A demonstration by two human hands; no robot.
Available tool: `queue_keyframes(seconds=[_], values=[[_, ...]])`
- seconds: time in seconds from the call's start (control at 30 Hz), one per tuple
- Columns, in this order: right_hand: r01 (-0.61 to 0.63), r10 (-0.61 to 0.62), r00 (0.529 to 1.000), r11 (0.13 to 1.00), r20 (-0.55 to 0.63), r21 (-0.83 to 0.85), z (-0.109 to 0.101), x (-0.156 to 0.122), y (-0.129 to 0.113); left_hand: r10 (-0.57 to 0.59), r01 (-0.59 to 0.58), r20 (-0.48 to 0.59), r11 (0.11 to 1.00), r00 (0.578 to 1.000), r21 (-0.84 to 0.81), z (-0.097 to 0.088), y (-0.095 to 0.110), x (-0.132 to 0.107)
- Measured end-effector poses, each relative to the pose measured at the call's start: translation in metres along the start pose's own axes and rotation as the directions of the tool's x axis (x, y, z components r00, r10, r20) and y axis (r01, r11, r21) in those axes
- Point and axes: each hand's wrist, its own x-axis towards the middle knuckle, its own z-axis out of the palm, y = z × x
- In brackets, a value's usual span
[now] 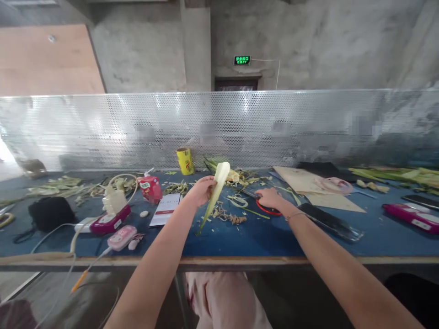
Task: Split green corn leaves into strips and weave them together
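Pale leaf (217, 189) was pinched in the left hand (203, 188) just right of the phone (165, 209), looking whole so probably unfinished, though scraps (236, 220) farther right hinted at progress, and the right hand (270, 199) touched red-handled scissors (269, 212), grip unclear from where I stood.

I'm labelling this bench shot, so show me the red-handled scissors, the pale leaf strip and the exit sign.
Red-handled scissors (268, 211): head view, red handle loop.
Pale leaf strip (218, 185): head view, upper half.
Exit sign (242, 60): head view, lettered face.
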Motion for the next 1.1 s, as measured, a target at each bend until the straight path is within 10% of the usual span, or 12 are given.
queue_keyframes(seconds=[0.07, 0.23, 0.63, 1.1], values=[[0.11, -0.087, 0.989, 0.973, -0.116, 0.202, -0.003, -0.003, -0.016, -0.017, 0.015, -0.061, 0.999, 0.998, -0.036, 0.004, -0.004, 0.001], [0.346, -0.236, 0.938, 0.588, -0.255, 0.731, -0.008, 0.004, -0.079, -0.035, 0.025, -0.106, 0.995, 0.994, -0.093, 0.009, -0.012, 0.005], [0.376, -0.198, 0.926, 0.405, -0.321, 0.834, 0.035, 0.018, -0.097, 0.088, -0.066, -0.171, 0.989, 0.981, 0.133, -0.001, -0.036, 0.021], [0.209, -0.15, 0.969, 0.067, -0.197, 0.976, 0.054, 0.021, -0.102, -0.036, 0.005, -0.243, 0.992, 0.969, -0.129, -0.007, -0.041, 0.027]])
